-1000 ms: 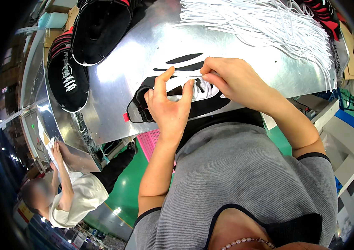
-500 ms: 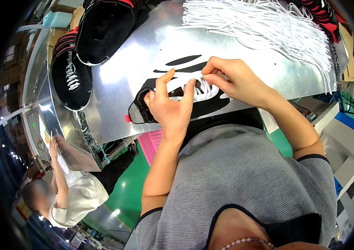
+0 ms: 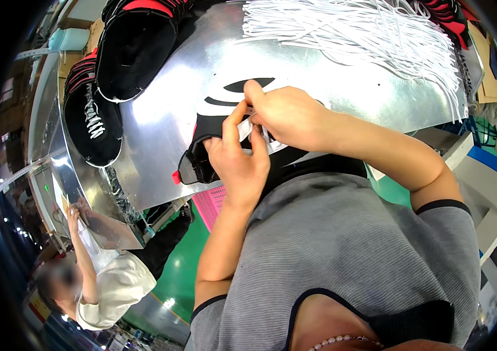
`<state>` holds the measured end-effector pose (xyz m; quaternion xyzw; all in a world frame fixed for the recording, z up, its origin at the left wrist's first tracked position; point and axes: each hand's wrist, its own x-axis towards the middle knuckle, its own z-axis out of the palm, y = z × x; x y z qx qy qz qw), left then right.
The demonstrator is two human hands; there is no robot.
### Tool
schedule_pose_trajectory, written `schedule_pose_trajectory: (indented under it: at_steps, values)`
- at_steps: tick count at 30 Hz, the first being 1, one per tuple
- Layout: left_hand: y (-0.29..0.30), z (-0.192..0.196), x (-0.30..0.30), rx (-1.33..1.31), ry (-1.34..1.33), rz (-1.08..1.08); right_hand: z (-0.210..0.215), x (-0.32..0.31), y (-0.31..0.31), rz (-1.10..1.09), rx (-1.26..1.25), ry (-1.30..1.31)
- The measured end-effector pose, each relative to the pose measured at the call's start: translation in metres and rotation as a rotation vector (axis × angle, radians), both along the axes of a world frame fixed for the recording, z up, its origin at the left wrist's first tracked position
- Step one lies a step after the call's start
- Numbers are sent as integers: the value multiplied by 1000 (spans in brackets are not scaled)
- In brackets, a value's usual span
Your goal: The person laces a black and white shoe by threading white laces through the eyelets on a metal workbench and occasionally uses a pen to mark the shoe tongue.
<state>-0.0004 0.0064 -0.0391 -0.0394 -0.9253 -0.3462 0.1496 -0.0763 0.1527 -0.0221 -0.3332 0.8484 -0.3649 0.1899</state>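
Lacing of a black shoe [image 3: 202,167] at a metal bench [image 3: 161,117], head view. The shoe lies at the centre of the frame on the near edge of the bench, largely hidden by both hands. The left hand [image 3: 238,164] steadies the shoe from below, thumb and forefinger raised against a white lace [image 3: 244,130]; the right hand [image 3: 286,114] reaches in from the right and pinches the same lace between its fingertips, so both grips are clenched on the lace. Lace crossings show beneath the hands, suggesting the threading is partly done, though how many eyelets remain cannot be told. At the upper left of the frame rest two more black shoes, one already laced in white [image 3: 92,114] and one turned sole-side up [image 3: 134,50]. A heap of loose white laces [image 3: 354,29] spreads across the upper right of the bench. Another person in a white top [image 3: 105,286] works at the lower left.
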Motion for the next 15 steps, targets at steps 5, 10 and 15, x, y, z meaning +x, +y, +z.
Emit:
schedule_pose_trajectory:
  at_steps: [5, 10, 15]
  values:
    - [-13, 8, -6, 429, -286, 63, 22, -12, 24, -43, 57, -117]
    - [-15, 12, -11, 615, -355, 40, 8, 9, 32, -365, -295, -326]
    - [-14, 18, -17, 678, -433, 99, -36, 25, 16, -495, -305, 180]
